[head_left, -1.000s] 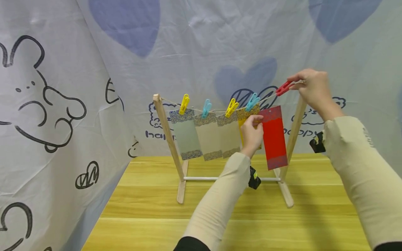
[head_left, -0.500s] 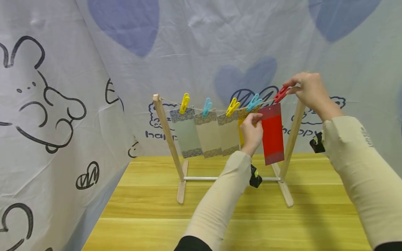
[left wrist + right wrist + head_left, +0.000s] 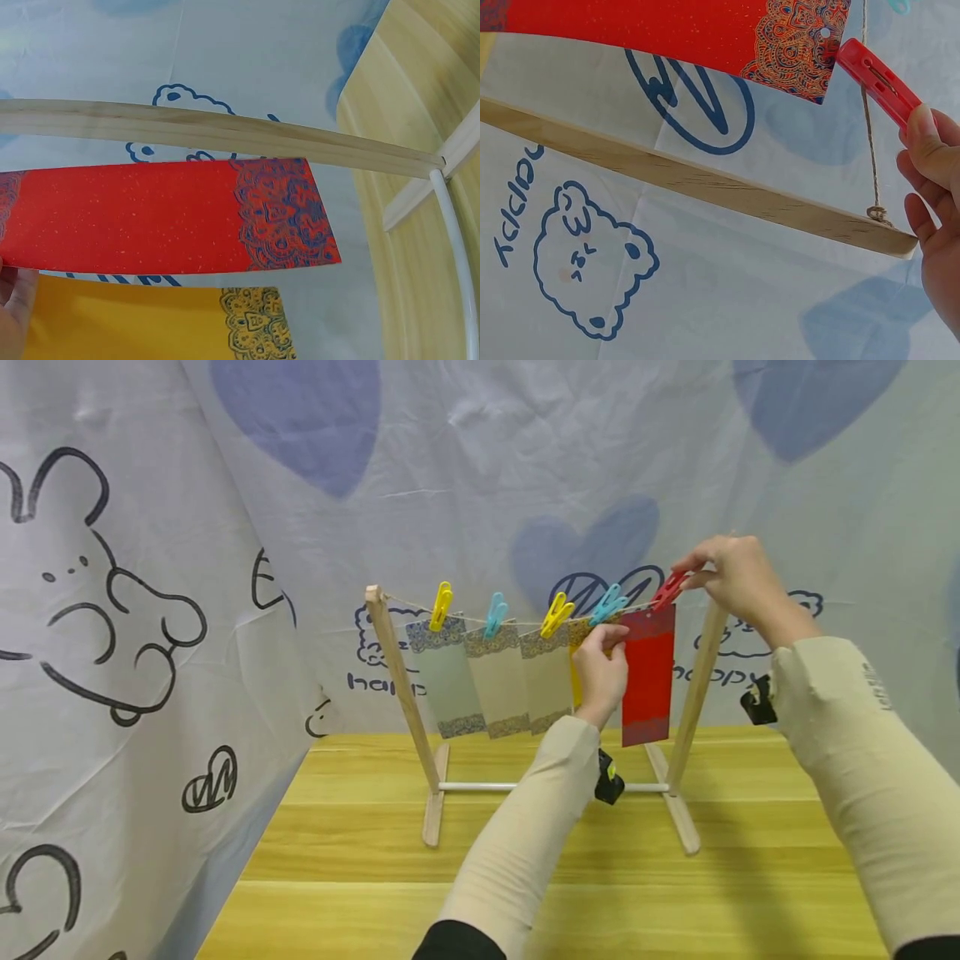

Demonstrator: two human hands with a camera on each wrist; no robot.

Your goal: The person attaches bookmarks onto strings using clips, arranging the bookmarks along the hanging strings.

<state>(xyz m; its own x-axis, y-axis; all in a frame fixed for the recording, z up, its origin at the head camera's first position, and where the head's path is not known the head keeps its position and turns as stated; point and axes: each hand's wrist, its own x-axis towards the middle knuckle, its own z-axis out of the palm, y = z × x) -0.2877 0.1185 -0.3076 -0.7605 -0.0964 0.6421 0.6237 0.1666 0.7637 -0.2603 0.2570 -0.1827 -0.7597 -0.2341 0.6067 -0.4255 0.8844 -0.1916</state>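
My left hand (image 3: 603,677) pinches the left edge of a red card (image 3: 648,681) near its patterned top; in the left wrist view only a bit of the hand shows beside the red card (image 3: 135,217). My right hand (image 3: 738,577) holds a red clothespin (image 3: 667,592) between thumb and fingers. In the right wrist view the clothespin's (image 3: 881,86) tip sits right at the card's top edge, beside a small punched hole, and overlaps the string (image 3: 871,150). A yellow card (image 3: 135,319) hangs just left of the red one, partly hidden by my left hand in the head view.
The string runs between two wooden posts (image 3: 405,693) of a stand with a white crossbar (image 3: 480,787). Pale cards (image 3: 450,685) hang from it by a yellow clothespin (image 3: 441,607) and others. A blue clothespin (image 3: 606,604) is close to my left hand. Behind hangs a printed cloth (image 3: 450,460).
My right hand has brought the red clothespin down and left to the card's top edge. The red card has been raised slightly and now hangs straighter. My left hand has hardly moved.
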